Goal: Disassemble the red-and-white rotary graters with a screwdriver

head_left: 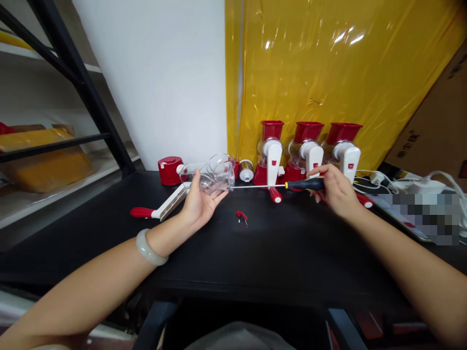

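Observation:
My left hand (202,204) grips a clear plastic grater housing (219,170) tilted on its side above the table. In my right hand (333,189) is a screwdriver (304,184) with a dark handle and yellow collar, held level. Its long shaft points left, and the tip meets or passes behind the housing's edge; I cannot tell which. Below, on the black table, lie a small red part and screws (241,216). Left of the housing are a white crank arm with a red handle (144,212) and a red base (170,170).
Three assembled red-and-white rotary graters (273,155) line the back of the table beside a grater drum (246,171). At the right lie white cables (419,184) and a tablet-like device (401,216). A black-framed shelf (87,97) stands at the left.

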`<state>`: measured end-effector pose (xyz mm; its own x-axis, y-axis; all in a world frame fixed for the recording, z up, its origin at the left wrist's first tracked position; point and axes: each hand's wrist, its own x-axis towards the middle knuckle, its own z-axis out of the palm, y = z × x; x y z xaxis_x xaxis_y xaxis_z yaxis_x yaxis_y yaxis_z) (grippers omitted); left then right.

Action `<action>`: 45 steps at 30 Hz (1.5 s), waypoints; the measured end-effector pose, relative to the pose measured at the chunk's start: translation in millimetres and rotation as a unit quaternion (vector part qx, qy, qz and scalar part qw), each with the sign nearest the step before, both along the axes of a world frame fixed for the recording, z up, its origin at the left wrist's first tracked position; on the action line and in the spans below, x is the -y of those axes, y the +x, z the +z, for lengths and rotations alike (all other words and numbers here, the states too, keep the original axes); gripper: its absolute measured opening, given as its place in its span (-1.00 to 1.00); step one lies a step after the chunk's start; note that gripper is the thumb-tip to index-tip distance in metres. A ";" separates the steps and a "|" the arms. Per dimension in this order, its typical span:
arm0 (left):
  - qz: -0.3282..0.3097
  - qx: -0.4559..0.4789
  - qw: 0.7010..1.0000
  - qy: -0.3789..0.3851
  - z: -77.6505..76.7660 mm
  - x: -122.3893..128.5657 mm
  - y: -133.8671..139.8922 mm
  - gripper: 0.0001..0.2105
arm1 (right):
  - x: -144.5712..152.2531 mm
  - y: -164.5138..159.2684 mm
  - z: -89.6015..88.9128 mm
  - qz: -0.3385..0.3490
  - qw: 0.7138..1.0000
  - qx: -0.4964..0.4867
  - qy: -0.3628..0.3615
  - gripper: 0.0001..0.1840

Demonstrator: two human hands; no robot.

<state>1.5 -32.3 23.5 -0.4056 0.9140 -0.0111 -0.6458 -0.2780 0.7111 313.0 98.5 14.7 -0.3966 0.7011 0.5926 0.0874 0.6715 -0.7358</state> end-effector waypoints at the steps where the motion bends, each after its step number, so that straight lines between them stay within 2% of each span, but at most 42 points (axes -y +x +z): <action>1: -0.001 -0.001 1.000 0.000 -0.2 0.0 -0.1 -0.46 | 1.5 -0.4 1.5 -0.021 1.000 0.005 -0.003 -0.57; 5: 0.005 -0.007 1.000 0.003 -0.8 0.1 -0.6 -0.47 | 3.7 -3.9 5.2 -0.031 0.999 -0.003 -0.006 -0.74; 12: -0.001 -0.010 1.000 0.002 0.3 0.7 -0.3 -0.48 | -0.9 -6.9 2.4 0.077 0.992 -0.093 -0.047 -0.61; 16: 0.000 -0.006 1.000 0.007 0.4 0.6 -0.5 -0.48 | -3.4 -4.7 -0.6 0.047 0.995 -0.087 0.006 -0.66; 19: -0.009 0.001 1.000 0.008 -0.3 0.5 -1.2 -0.47 | -2.0 -2.6 -1.9 0.039 0.997 -0.060 0.035 -0.57; 21: -0.010 0.000 1.000 0.005 -0.6 0.5 -1.2 -0.46 | 0.4 -1.8 -1.3 0.009 0.999 -0.029 0.016 -0.57; 25: -0.005 -0.008 1.000 0.004 0.0 0.9 -0.2 -0.44 | 3.9 -3.9 1.9 -0.061 0.998 0.000 -0.023 -0.69; 31: 0.000 -0.010 1.000 0.006 0.0 1.1 -0.2 -0.47 | 2.3 -10.0 4.0 -0.007 0.998 -0.062 -0.017 -0.66; 36: -0.021 -0.003 1.000 0.012 -1.6 1.4 -0.3 -0.45 | -2.4 -5.7 1.0 0.017 0.998 -0.066 -0.019 -0.61; 39: -0.019 -0.001 1.000 0.007 -1.5 1.3 -0.5 -0.46 | -7.5 -2.3 -2.3 0.015 0.998 -0.064 -0.009 -0.58; 42: -0.009 -0.001 1.000 0.006 -1.2 0.6 -1.3 -0.43 | -9.5 -1.0 -4.0 0.003 0.998 -0.061 0.014 -0.66; 45: -0.016 0.005 1.000 0.011 -2.0 0.0 -2.2 -0.41 | -5.3 -1.3 -2.2 -0.013 0.999 -0.031 0.029 -0.65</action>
